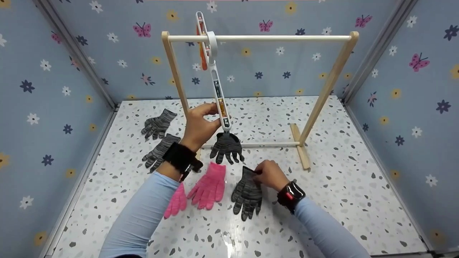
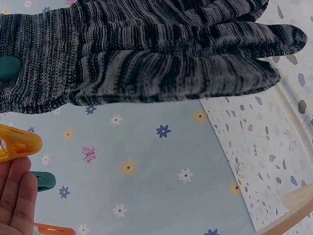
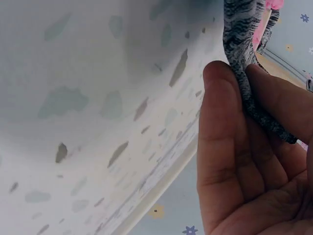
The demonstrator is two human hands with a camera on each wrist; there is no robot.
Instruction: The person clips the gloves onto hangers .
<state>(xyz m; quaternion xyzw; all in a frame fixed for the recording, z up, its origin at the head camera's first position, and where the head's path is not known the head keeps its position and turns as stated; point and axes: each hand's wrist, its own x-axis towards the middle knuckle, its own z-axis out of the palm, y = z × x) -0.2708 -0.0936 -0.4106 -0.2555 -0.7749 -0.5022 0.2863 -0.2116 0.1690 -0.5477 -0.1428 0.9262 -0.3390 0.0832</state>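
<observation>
A white clip hanger (image 1: 216, 77) hangs from the top rail of a wooden rack. My left hand (image 1: 200, 123) holds its lower arm, thumb and forefinger at the side; in the left wrist view the fingertips lie against a yellow clip (image 2: 22, 143). From the hanger's near end hangs a dark grey striped knit glove (image 1: 227, 146), its cuff beside a green clip (image 2: 9, 67). Lower right, my right hand (image 1: 271, 175) pinches the cuff of another grey glove (image 1: 247, 193), which lies fingers toward me. The right wrist view shows the cuff edge (image 3: 266, 120) between thumb and fingers.
Two pink gloves (image 1: 211, 184) lie on the speckled table left of the grey one, one partly behind my left sleeve. Two grey gloves (image 1: 159, 123) lie farther left. The rack's right post (image 1: 328, 89) and foot (image 1: 300, 148) stand beyond my right hand. Patterned walls enclose the table.
</observation>
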